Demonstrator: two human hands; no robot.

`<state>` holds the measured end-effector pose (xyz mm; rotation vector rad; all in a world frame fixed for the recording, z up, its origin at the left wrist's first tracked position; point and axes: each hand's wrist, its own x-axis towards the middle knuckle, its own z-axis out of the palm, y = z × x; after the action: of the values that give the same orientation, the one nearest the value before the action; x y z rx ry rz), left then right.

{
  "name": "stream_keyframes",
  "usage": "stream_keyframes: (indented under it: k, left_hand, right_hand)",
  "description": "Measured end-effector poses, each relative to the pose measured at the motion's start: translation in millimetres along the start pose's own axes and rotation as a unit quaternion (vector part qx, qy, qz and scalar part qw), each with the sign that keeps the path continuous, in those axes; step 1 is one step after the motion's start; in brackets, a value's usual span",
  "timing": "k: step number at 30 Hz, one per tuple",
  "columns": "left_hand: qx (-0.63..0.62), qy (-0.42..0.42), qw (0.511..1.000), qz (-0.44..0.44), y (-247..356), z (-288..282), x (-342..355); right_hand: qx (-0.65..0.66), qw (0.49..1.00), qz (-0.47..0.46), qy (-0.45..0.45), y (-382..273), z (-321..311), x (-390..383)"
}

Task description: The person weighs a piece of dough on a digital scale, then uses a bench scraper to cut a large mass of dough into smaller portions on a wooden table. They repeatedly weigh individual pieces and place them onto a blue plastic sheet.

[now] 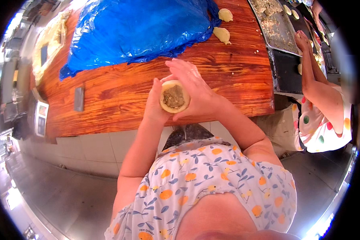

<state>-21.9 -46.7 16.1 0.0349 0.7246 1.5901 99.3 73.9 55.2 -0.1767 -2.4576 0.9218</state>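
Progress: filling (173,97) is in the dough (173,110); its top remains unsealed, so closing appears outstanding. I hold it above the table (120,106), near the front edge. My left hand (156,103) cups its left side; my right hand (196,84), fingers and thumb parted around it, grips the right. Hidden fingertips: cannot tell.

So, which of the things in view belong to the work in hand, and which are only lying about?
Likely in the work:
filled dough round, between the left hand and right hand
dough pieces beside the blue plastic sheet
tray with crumbly filling

Apparently just lying about:
small dark slab, untouched on the table
white-framed object at the table's left edge, use unclear
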Motion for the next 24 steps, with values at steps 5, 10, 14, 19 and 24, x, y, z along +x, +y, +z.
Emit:
stream_keyframes:
  k: [5, 10, 14, 19, 24]
  left_hand:
    - [0.061, 0.005, 0.998, 0.033, -0.2, -0.1, 10.5]
    - [0.06, 0.028, 0.998, -0.014, 11.2, 5.6, 3.7]
    - [0.075, 0.008, 0.997, 0.0, 18.3, 19.8, 11.7]
    - [-0.009, 0.061, 0.998, 0.025, 4.1, 23.7, -5.0]
    - [0.073, 0.075, 0.994, -0.008, -0.4, 14.5, -3.8]
  right_hand:
    - [0.116, 0.991, -0.023, 0.064, 16.6, 36.0, -13.9]
    - [0.048, 0.996, -0.077, 0.0, 1.2, -0.6, 1.2]
    - [0.095, 0.988, -0.064, 0.099, 5.0, 21.7, -6.0]
    - [0.096, 0.992, -0.019, 0.075, 0.7, 14.0, -3.1]
    - [0.03, 0.996, -0.062, 0.064, -8.5, 10.6, -5.6]
